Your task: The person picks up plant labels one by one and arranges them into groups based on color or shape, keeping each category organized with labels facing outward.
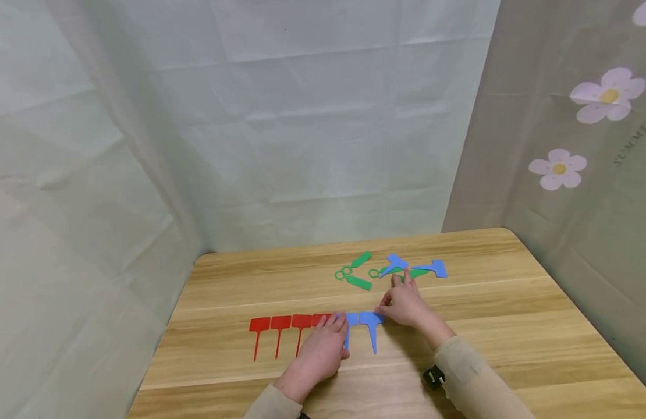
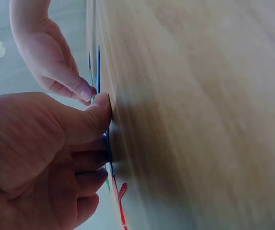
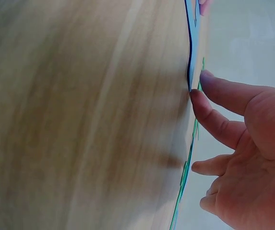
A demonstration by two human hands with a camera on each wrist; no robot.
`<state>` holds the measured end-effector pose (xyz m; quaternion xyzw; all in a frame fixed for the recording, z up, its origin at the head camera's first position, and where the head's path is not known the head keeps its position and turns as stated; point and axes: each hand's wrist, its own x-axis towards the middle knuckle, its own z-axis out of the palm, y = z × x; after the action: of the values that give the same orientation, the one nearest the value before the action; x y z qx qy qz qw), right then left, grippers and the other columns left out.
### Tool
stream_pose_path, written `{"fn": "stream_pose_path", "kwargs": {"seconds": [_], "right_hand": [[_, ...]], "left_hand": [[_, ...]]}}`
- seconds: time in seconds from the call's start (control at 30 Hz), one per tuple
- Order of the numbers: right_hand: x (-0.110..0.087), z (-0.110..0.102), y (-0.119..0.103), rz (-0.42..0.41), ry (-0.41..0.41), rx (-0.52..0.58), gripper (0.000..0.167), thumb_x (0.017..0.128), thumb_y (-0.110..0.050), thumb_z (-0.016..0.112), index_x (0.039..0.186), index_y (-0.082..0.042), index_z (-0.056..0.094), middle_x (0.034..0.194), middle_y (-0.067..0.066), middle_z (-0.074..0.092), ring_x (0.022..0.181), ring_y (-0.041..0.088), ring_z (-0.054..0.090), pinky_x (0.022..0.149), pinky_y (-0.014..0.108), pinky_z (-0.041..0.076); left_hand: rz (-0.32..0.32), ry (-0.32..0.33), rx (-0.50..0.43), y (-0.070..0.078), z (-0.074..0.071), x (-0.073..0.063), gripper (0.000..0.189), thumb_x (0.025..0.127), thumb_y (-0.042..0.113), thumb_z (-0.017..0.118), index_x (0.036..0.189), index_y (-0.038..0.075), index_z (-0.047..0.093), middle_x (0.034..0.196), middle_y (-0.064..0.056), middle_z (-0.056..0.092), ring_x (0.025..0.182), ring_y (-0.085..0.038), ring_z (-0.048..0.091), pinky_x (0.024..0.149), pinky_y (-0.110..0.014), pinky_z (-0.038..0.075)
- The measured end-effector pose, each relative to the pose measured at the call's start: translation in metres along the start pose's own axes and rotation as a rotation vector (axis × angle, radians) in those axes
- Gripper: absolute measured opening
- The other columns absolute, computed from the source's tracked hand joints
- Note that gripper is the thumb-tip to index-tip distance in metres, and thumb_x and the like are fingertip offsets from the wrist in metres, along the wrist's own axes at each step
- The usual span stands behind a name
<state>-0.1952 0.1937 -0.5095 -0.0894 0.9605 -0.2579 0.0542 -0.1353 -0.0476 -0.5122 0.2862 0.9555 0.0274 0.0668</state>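
A row of T-shaped plant labels lies on the wooden table, several red ones [image 1: 281, 322] to the left and two blue. My left hand [image 1: 323, 346] rests with fairly straight fingers over the inner blue label [image 1: 352, 319] and the nearest red one, partly hiding both. At the row's right end, my right hand [image 1: 407, 304] pinches the top corner of the outer blue plant label [image 1: 372, 319] with thumb and index finger. Its other fingers reach toward the back pile. In the right wrist view, the index fingertip [image 3: 195, 95] meets the label's corner [image 3: 191, 79], thumb close by.
Behind the row lie green ring-ended tags [image 1: 358, 283] and two more blue labels [image 1: 438, 268], some overlapping under my right fingers. The wooden table [image 1: 223, 372] ends at a pale cloth backdrop [image 1: 323, 145], with a flower-printed cloth [image 1: 558, 169] on the right.
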Motion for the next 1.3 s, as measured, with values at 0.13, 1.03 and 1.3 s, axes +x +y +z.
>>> {"fn": "stream_pose_path", "kwargs": {"seconds": [0.13, 1.03, 1.3], "right_hand": [[0.0, -0.001, -0.001, -0.007, -0.004, 0.007, 0.025, 0.094, -0.028, 0.085, 0.074, -0.019, 0.075, 0.161, 0.046, 0.027, 0.156, 0.063, -0.003, 0.125, 0.073, 0.009], [0.004, -0.01, 0.002, -0.056, 0.046, -0.006, 0.013, 0.097, -0.025, 0.081, 0.086, -0.02, 0.075, 0.157, 0.047, 0.033, 0.152, 0.069, 0.005, 0.123, 0.076, 0.012], [0.005, -0.014, 0.013, -0.071, 0.105, -0.024, 0.009, 0.098, -0.023, 0.079, 0.093, -0.016, 0.077, 0.155, 0.047, 0.037, 0.15, 0.071, 0.011, 0.117, 0.082, 0.018]], "left_hand": [[0.004, -0.002, 0.005, 0.0, 0.0, 0.0, 0.064, 0.099, 0.033, 0.077, 0.151, 0.0, 0.06, 0.161, -0.013, 0.052, 0.152, -0.031, 0.045, 0.125, -0.047, 0.036], [-0.011, -0.002, 0.0, 0.001, 0.003, 0.001, 0.064, 0.099, 0.034, 0.077, 0.152, 0.001, 0.059, 0.162, -0.012, 0.051, 0.153, -0.03, 0.044, 0.125, -0.047, 0.035], [-0.007, 0.003, -0.003, 0.003, 0.004, 0.001, 0.063, 0.1, 0.032, 0.077, 0.152, 0.001, 0.059, 0.163, -0.013, 0.05, 0.153, -0.031, 0.043, 0.125, -0.047, 0.035]]}}
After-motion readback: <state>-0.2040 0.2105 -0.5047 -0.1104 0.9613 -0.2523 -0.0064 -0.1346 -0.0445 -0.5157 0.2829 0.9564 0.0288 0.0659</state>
